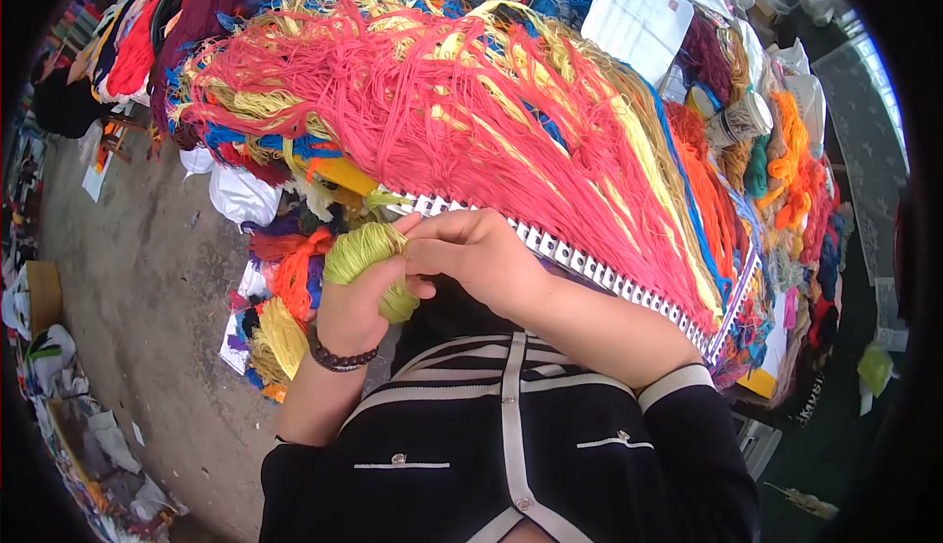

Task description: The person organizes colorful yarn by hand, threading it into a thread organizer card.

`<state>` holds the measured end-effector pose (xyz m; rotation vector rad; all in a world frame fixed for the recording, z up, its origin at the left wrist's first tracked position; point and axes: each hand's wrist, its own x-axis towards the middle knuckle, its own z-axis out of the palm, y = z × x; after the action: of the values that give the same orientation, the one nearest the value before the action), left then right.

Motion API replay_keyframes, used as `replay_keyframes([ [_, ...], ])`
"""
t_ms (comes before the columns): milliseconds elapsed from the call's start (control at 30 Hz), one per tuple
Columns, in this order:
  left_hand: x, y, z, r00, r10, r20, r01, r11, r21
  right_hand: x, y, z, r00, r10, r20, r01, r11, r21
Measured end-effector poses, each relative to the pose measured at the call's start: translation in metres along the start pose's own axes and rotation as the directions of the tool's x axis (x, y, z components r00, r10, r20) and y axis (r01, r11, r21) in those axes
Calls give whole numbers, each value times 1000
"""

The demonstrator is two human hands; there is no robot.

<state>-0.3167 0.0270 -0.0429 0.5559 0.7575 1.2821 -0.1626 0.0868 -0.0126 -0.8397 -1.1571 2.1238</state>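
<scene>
The ball of light green yarn [365, 256] was held in the left hand [356, 299], low in front of the torso and just beside the near end of the white perforated strip [580, 260]. It was grasped between the thumb, laid across its near face, and the fingers, curled around from behind; the grip was closed on it. A dark beaded bracelet [339, 357] was worn on the left wrist.

The right hand [417, 248] was brought in from the other side, its fingertips drawn together in a pinch at the edge of the ball. Whether a strand was caught in the pinch could not be told. A short length of green yarn [386, 199] was seen at the end of the strip, above the hands.

Beyond the strip, a broad mass of pink yarn [413, 101] was spread, streaked with pale yellow and blue. A white sheet [638, 23] was noted on the yarn at the far side, and a pale cylindrical container [743, 119] was seen tilted nearer the right, close to an orange skein [786, 150]. Toward the left, a white bag [244, 195], a red-orange bundle [298, 276] and a yellow bundle [282, 337] were observed near the ball, above the grey floor [147, 248].
</scene>
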Motion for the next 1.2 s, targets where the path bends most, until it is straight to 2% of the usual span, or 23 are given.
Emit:
replay_keyframes([
  [300, -1, -5, 7, 1000, 21, 11, -21, 1000, -24, -6, 1, -6, 999, 33, -38, -33, 999, 14],
  [367, 0, -7, 12, 996, 38, -86, -35, 999, 29, -5, 3, -7, 999, 29, -38, -29, 1000, 1],
  [467, 1, -11, 11, 996, 20, -89, -19, 1000, 12, -5, 4, -8, 994, 54, -92, -61, 995, -81],
  [500, 1, -12, 9, 996, 18, -88, -17, 1000, 12, -6, 3, -8, 995, 19, -103, -29, 996, -89],
  [567, 3, -14, 4, 982, 188, -37, -183, 977, 108, -7, -3, -11, 988, -122, -94, 103, 978, -182],
  [600, -2, -13, -1, 987, 137, -84, -139, 990, -22, -9, -8, -16, 971, -228, -68, 202, 943, -263],
  [633, -8, -12, -9, 989, 79, -121, -98, 983, -154, -11, -18, -19, 959, -263, -107, 239, 951, -195],
  [667, -11, -11, -17, 978, 12, -210, -92, 923, -374, -18, -40, -29, 979, -192, -73, 196, 979, 55],
  [733, -13, -8, -69, 982, 17, 190, 153, 528, -835, -41, -99, -57, 960, -268, 87, 246, 947, 204],
  [767, -18, -8, -92, 989, -42, -141, -66, 731, -680, -53, -129, -72, 919, -347, 187, 295, 920, 258],
  [800, -22, -14, -132, 983, -49, -176, -95, 683, -724, -76, -165, -74, 931, -341, -133, 341, 940, -22],
  [833, -26, -25, -178, 976, -58, -211, -127, 634, -763, -88, -193, -97, 885, -436, -160, 430, 900, -72],
  [867, -33, -37, -221, 951, -78, -300, -170, 677, -716, -106, -226, -119, 832, -524, -183, 435, 820, -372],
  [900, -41, -45, -252, 917, -90, -388, -210, 719, -663, -126, -259, -149, 832, -529, -165, 394, 774, -495],
  [933, -48, -48, -263, 805, -114, -582, -274, 799, -535, -138, -285, -158, 599, -705, -379, 309, 640, -703],
  [967, -56, -51, -274, 654, -108, -749, -302, 870, -390, -166, -327, -212, 389, -821, -418, 210, 521, -827],
  [1000, -66, -59, -305, 616, -87, -783, -269, 911, -313, -182, -336, -220, 504, -864, 0, -233, -136, -963],
  [1033, -66, -58, -310, 580, -61, -812, -231, 944, -236, -186, -337, -207, 523, -743, 418, -576, -670, -469],
  [1067, -69, -61, -313, 605, -51, -794, -139, 976, -168, -181, -329, -203, 259, -913, 316, -584, -408, -702],
  [1100, -57, -49, -254, 577, -50, -815, -52, 994, -97, -160, -310, -175, -3, -991, 134, -485, -116, -867],
  [1133, -42, -39, -204, 545, -44, -837, 38, 999, -28, -139, -280, -143, 183, -983, -33, -319, -28, -947],
  [1167, -39, -40, -204, 677, -113, -727, 58, 993, -100, -113, -245, -120, 385, -909, -160, -164, 103, -981],
  [1200, -36, -39, -208, 916, -173, -363, 105, 974, -200, -82, -203, -128, 636, -727, -258, -23, 317, -948],
])
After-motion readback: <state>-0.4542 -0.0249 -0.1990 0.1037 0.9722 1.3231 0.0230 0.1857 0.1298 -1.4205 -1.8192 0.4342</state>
